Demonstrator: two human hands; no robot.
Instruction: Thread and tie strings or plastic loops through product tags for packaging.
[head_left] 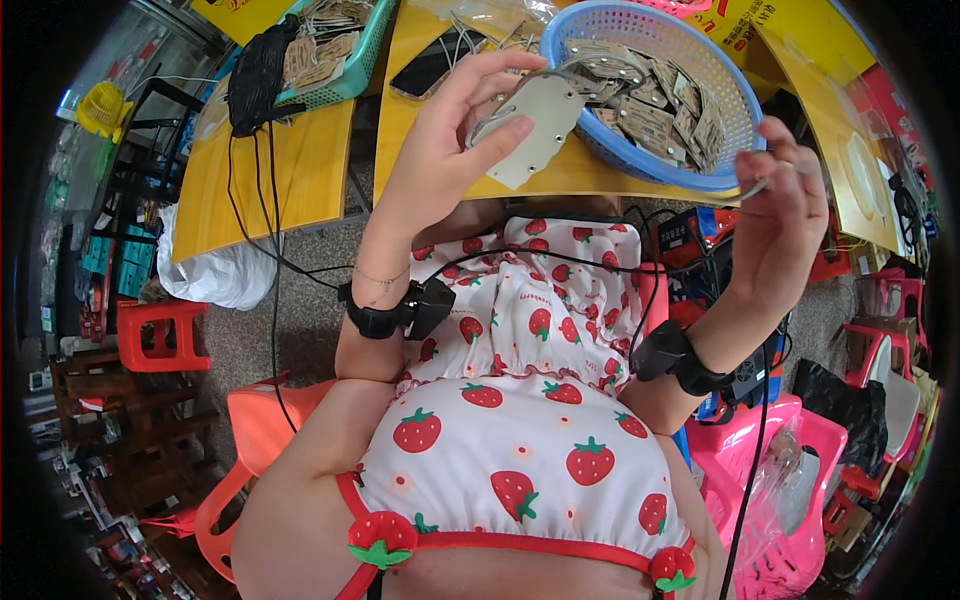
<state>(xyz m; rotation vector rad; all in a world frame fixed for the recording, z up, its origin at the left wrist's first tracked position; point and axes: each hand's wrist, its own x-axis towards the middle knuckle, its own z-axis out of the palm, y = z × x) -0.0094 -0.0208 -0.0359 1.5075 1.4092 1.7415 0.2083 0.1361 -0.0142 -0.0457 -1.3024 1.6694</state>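
Observation:
My left hand (pixel 440 150) is closed on a flat grey piece with metal eyelets (pixel 535 125) along its edge, the thumb pressing on its face. Off to the right, my right hand (pixel 788 210) pinches a thin grey cord (pixel 752 190) between bent fingers. Part of the cord's run between the hands is hard to make out. Behind them sits a blue plastic basket (pixel 640 178), heaped with similar eyeleted pieces (pixel 650 120), brownish and grey. The left hand is just left of its rim; the right hand is by its right side.
A dark phone (pixel 435 65) lies on the yellow table (pixel 270 190) behind my left hand. Farther left stand a green basket (pixel 350 75) of similar pieces and a black bag (pixel 262 75). Black cables (pixel 275 200) run down from the table and across my lap.

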